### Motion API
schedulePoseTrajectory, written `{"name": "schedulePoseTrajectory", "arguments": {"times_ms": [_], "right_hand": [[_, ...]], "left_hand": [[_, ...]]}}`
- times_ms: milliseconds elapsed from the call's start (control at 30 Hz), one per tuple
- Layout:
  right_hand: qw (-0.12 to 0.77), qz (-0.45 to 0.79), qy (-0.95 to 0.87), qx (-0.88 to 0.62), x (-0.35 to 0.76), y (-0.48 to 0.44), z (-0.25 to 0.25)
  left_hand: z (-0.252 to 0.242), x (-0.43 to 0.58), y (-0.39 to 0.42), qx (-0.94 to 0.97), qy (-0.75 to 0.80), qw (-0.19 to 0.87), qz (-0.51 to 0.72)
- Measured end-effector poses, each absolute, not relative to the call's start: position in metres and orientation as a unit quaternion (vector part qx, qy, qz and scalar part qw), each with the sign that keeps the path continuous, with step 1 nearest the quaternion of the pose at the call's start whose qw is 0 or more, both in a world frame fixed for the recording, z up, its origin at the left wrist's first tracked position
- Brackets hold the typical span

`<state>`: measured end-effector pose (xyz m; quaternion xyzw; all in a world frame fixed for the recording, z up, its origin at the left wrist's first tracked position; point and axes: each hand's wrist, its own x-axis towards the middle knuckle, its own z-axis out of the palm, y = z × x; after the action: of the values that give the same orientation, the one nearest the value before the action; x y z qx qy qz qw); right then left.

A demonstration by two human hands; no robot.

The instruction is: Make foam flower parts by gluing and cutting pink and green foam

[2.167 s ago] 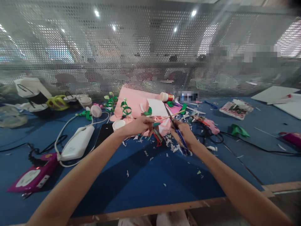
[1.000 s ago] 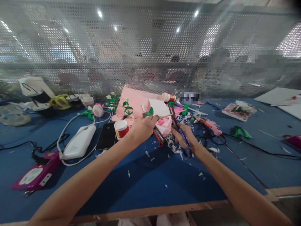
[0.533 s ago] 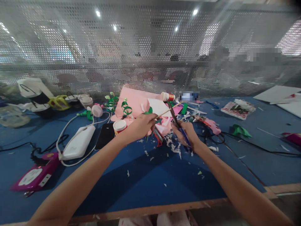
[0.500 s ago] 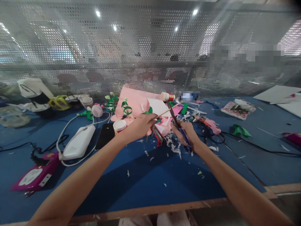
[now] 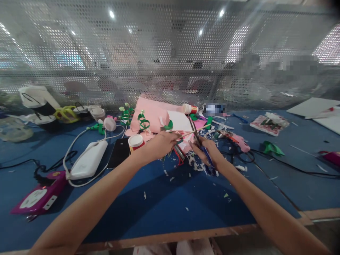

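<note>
My left hand (image 5: 159, 144) is closed around a thin wooden stick (image 5: 195, 130) that points right, with a bit of green paper (image 5: 178, 142) at the fingers. My right hand (image 5: 208, 153) grips blue-handled scissors (image 5: 198, 139); their blades point up and away and cross the stick. Both hands hover over white and pink paper scraps (image 5: 192, 164) on the blue table (image 5: 164, 209). Pink paper sheets (image 5: 154, 114) lie just behind the hands.
A red-and-white glue pot (image 5: 136, 142), a black phone (image 5: 118, 153) and a white power bank (image 5: 88, 159) with its cable lie to the left. A magenta device (image 5: 37, 198) sits at the near left. Black cables (image 5: 287, 164) run right. A perforated metal screen (image 5: 170, 56) backs the table.
The stick's tip has dropped a little and the scissors now sit lower across it. Both hands stay in about the same spot over the scraps.
</note>
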<state>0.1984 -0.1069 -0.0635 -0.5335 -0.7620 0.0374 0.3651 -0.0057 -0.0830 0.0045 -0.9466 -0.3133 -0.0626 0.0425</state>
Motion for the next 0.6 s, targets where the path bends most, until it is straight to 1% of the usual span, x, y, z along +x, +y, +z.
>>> {"name": "schedulePoseTrajectory", "arguments": {"times_ms": [100, 233, 300, 333, 433, 467, 533, 600], "right_hand": [[0.377, 0.059, -0.753, -0.536, 0.1981, -0.1071, -0.0622], [0.389, 0.079, -0.725, -0.563, 0.1956, -0.1098, -0.0581], [0.391, 0.077, -0.721, -0.566, 0.195, -0.1109, -0.0567], [0.392, 0.076, -0.722, -0.565, 0.195, -0.1113, -0.0564], [0.394, 0.075, -0.725, -0.56, 0.1953, -0.1119, -0.0564], [0.393, 0.074, -0.727, -0.558, 0.1953, -0.112, -0.0564], [0.391, 0.069, -0.73, -0.556, 0.1949, -0.1123, -0.0561], [0.389, 0.062, -0.731, -0.557, 0.1941, -0.113, -0.0555]], "left_hand": [[0.0049, -0.0035, -0.0849, -0.947, -0.307, 0.073, -0.055], [0.0031, -0.0002, -0.0872, -0.922, -0.367, 0.04, -0.117], [0.0015, 0.0002, -0.0865, -0.91, -0.387, -0.024, -0.145], [0.0008, -0.0001, -0.0855, -0.903, -0.392, -0.081, -0.156], [-0.0007, -0.0026, -0.0811, -0.854, -0.392, -0.296, -0.172], [-0.0007, -0.0035, -0.0798, -0.839, -0.387, -0.343, -0.171], [0.0005, -0.0046, -0.0785, -0.823, -0.386, -0.375, -0.179], [0.0029, -0.0047, -0.0793, -0.824, -0.396, -0.352, -0.2]]}}
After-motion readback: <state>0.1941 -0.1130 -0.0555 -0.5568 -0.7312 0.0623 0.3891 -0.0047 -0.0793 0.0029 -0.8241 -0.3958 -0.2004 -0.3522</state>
